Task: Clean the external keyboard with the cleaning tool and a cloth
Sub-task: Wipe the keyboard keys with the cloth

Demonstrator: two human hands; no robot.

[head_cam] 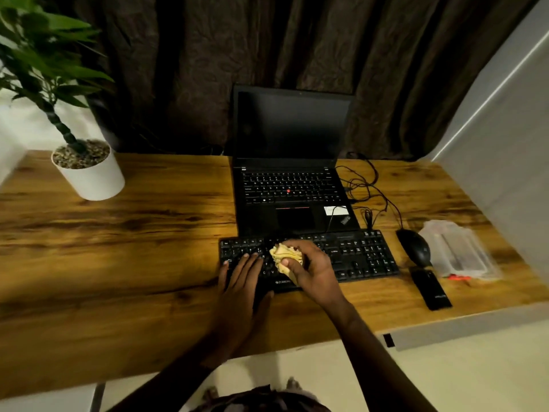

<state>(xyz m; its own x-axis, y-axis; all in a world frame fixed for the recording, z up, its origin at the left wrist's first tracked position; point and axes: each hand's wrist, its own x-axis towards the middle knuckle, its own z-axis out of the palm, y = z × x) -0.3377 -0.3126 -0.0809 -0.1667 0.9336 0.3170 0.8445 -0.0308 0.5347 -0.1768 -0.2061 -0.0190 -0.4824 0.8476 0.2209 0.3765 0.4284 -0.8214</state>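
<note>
Head view: my left hand [240,281] lies flat, fingers straight, on the left keys of the black external keyboard [362,257], likely to steady it on the bench [118,263], while my right hand [312,272] grips the wadded yellow cloth [285,257] against its middle keys.
</note>
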